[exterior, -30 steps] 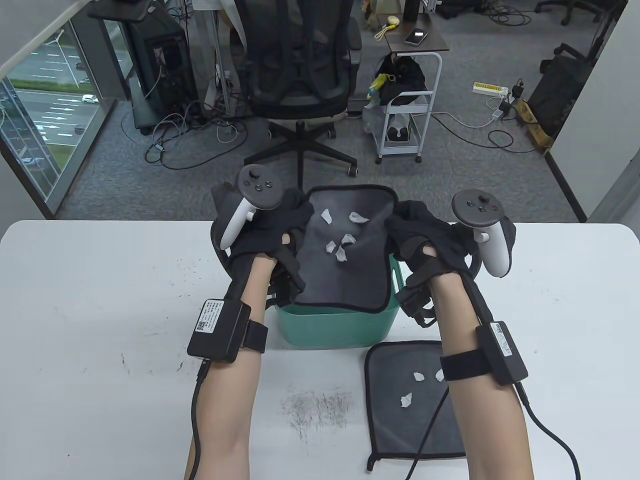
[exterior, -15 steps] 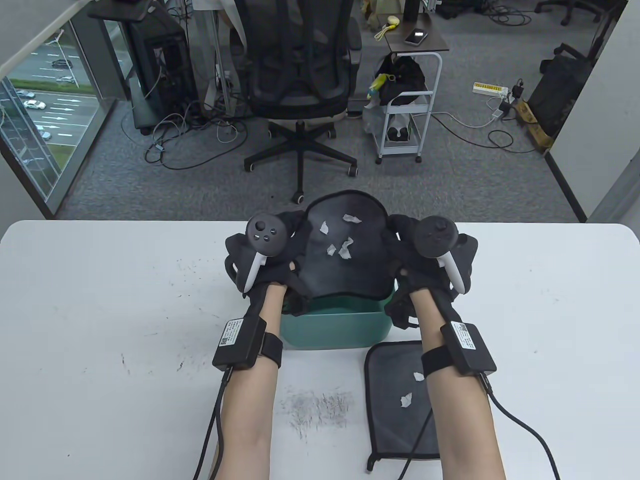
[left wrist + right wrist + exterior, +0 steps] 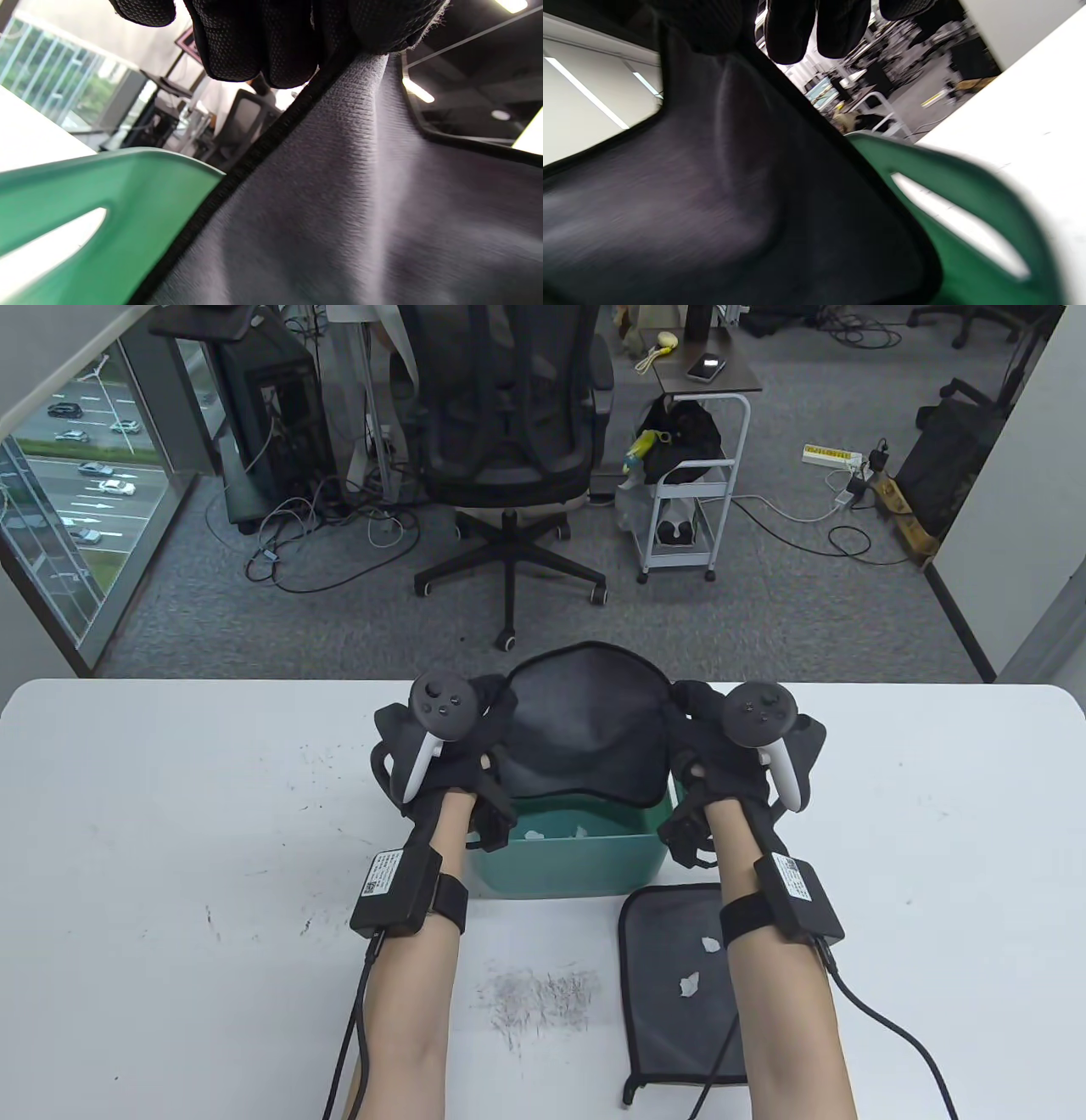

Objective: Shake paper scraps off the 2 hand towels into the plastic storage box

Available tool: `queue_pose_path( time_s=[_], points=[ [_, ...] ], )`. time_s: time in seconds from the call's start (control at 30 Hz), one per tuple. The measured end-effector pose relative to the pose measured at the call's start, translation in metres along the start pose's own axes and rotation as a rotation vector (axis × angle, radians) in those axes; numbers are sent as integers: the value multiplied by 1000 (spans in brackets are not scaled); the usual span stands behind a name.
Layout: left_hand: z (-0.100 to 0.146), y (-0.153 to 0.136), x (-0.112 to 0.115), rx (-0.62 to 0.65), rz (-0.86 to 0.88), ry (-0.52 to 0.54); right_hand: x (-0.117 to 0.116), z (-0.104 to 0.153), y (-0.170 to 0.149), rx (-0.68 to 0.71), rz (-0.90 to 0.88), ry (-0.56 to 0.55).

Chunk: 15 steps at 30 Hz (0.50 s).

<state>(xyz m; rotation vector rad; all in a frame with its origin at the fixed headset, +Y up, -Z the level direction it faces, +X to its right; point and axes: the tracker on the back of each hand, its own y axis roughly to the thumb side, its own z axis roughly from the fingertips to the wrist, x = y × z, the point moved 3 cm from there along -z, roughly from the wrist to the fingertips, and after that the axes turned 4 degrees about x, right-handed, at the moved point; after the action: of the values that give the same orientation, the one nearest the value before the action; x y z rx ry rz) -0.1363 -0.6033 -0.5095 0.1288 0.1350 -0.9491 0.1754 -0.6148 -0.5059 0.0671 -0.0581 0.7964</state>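
A dark grey hand towel (image 3: 581, 729) with black edging hangs slack over the green plastic storage box (image 3: 567, 861). My left hand (image 3: 475, 729) grips its left edge and my right hand (image 3: 700, 729) grips its right edge. No scraps show on its upper face; white paper scraps (image 3: 556, 833) lie inside the box. In the left wrist view my fingers (image 3: 254, 38) pinch the towel (image 3: 348, 190) beside the box handle (image 3: 85, 212). The right wrist view shows the towel (image 3: 712, 203) above the box rim (image 3: 967, 203). A second grey towel (image 3: 679, 984) lies flat at the front right with white scraps (image 3: 689, 982) on it.
The white table (image 3: 170, 857) has dark scuff marks (image 3: 539, 997) in front of the box. Cables run from both wrist units off the bottom edge. Beyond the table's far edge are an office chair (image 3: 509, 432) and a small cart (image 3: 691, 475).
Both hands came down and closer together with the towel. The towel sagged and tipped, and the scraps that lay on it are gone from its face; scraps now show in the box.
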Motion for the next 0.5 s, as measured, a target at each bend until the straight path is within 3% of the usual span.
queue_pose_path(
  time_s=[0.1, 0.2, 0.3, 0.43, 0.5],
  points=[
    [4, 5, -3, -19, -17, 13, -6, 2, 19, 54, 16, 55],
    [6, -4, -11, -65, -65, 49, -4, 3, 18, -28, 34, 113],
    [7, -22, -24, -81, -49, 106, 18, 5, 2, -73, 68, -66],
    [11, -29, -32, -31, -65, 134, 24, 4, -17, -51, -110, 14],
    [12, -25, -32, -1, -92, 146, 26, 7, -16, -49, -75, -36]
  ],
)
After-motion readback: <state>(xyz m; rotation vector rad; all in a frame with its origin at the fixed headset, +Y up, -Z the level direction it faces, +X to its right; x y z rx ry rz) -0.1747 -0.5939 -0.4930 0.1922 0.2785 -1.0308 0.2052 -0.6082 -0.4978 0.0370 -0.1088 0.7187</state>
